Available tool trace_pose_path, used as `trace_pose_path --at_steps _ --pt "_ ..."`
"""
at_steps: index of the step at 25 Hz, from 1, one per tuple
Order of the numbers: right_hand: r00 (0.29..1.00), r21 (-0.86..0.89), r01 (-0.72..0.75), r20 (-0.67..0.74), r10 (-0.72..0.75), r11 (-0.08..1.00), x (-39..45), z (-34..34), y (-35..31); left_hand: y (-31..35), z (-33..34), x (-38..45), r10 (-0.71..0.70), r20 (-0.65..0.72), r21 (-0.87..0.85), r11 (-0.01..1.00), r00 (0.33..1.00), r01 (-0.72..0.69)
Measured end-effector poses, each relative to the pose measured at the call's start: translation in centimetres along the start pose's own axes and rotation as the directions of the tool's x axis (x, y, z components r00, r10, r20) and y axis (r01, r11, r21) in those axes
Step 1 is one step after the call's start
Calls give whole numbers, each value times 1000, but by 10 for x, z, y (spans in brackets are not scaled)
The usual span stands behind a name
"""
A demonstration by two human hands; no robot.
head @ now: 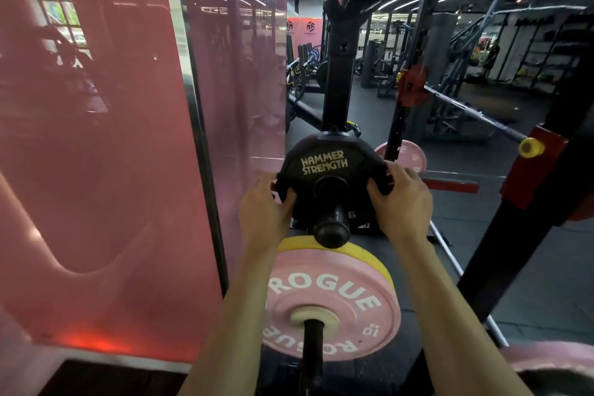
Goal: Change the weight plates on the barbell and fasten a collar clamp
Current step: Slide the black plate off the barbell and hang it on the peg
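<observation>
Head view: both hands grip a black round "Hammer Strength" weight plate (331,177) by its rim, left hand (266,202) on its left edge, right hand (403,199) on its right, fingers curled round it. The plate sits on a black sleeve (331,220). Below, a pink "Rogue" bumper plate (334,302) backed by a yellow plate (369,255) hangs on another peg. No collar clamp shows, so I judge the swap underway and the clamping left.

You've got both hands, left hand (266,202) and right hand (401,199), gripping the black Hammer Strength plate (328,167) on its black peg (331,225), right above the pink Rogue plate (331,302).
</observation>
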State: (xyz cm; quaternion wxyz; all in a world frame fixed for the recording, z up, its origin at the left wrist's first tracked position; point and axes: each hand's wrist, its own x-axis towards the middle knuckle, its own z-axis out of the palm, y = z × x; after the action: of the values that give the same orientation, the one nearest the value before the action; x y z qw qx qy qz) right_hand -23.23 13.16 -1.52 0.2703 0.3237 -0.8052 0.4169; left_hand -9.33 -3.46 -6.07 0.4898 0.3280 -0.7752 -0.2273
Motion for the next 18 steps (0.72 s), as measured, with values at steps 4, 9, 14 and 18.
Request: trace_pose_path --at_steps 4,9,14,18 --pt "998 12 10 -57 -9 1000 -13 -8 -6 3 -11 -8 7 -13 -17 1000 1000 -7" --pt "996 12 33 -77 -32 999 -37 -30 -13 10 -36 -39 56 -37 -135 989 998 -61" --pt "992 3 70 -110 -69 998 -67 -61 -26 21 -72 -67 52 -77 -140 988 996 -63" --pt "992 3 60 -114 -60 998 -100 -94 -35 31 -95 -97 13 -158 -159 987 987 -38"
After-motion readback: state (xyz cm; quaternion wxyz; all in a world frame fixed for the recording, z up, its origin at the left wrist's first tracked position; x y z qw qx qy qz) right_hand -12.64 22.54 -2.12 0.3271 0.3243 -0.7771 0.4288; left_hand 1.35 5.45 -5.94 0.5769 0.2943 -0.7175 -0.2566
